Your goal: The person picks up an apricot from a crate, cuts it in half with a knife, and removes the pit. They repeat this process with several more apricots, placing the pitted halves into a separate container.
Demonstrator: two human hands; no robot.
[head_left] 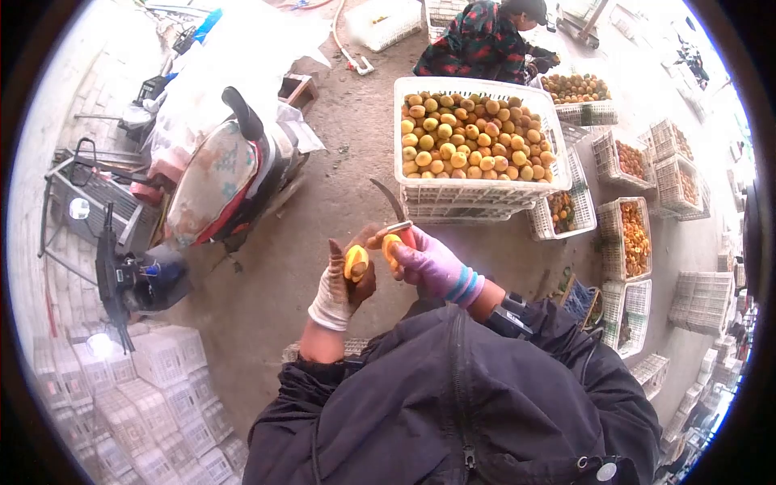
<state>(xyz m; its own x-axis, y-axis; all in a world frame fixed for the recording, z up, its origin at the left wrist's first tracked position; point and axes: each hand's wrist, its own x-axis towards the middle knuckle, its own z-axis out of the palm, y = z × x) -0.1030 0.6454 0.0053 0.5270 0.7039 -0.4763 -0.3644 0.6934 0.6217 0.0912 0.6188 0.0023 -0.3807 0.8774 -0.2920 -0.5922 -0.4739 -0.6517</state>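
Observation:
My left hand, in a dirty white glove, is closed around an apricot half with its cut orange side showing. Close beside it, my right hand wears a purple glove with blue stripes at the cuff. It grips a curved knife by its red handle, blade pointing up and to the left. Another orange apricot half is pinched in the fingers of this same hand. The two halves are apart. Ahead of my hands, a white crate heaped with whole apricots stands on stacked crates.
Another person in a patterned jacket is behind the apricot crate. On the right are more crates of fruit, one holding cut orange pieces. A scooter stands to the left. White crates are piled at the lower left.

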